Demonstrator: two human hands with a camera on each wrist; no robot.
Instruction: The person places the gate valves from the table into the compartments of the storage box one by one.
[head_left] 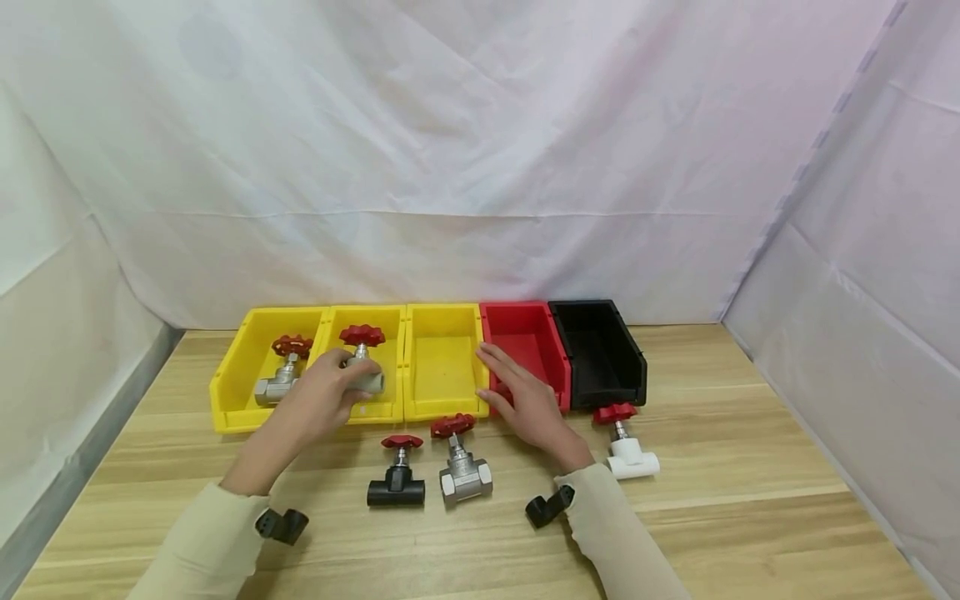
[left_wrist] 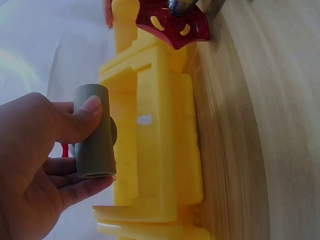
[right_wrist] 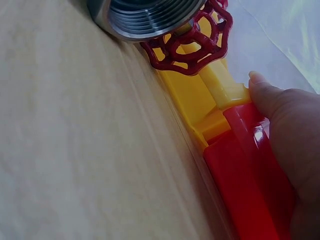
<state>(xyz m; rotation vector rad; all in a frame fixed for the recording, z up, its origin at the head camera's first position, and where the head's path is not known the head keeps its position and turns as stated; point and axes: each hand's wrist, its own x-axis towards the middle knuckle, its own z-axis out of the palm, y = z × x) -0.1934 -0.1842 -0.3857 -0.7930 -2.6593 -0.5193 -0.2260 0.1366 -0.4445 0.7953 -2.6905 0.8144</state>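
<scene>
My left hand (head_left: 321, 397) grips a grey valve (left_wrist: 93, 140) by its tube-like body, thumb on the near side and fingers behind. In the head view its red handwheel (head_left: 362, 335) points up, and the valve is over or in the second yellow bin (head_left: 393, 321); whether it touches the bottom cannot be told. My right hand (head_left: 531, 408), fingers extended, rests at the border between the third yellow bin (head_left: 444, 375) and the red bin (head_left: 531, 354). In the right wrist view its thumb (right_wrist: 262, 90) lies near the yellow and red rims.
A metal valve (head_left: 279, 385) lies in the leftmost yellow bin (head_left: 251, 358). A black bin (head_left: 600, 350) ends the row at right. On the wooden table before the bins stand a black valve (head_left: 396, 487), a metal valve (head_left: 465, 477) and a white valve (head_left: 632, 458).
</scene>
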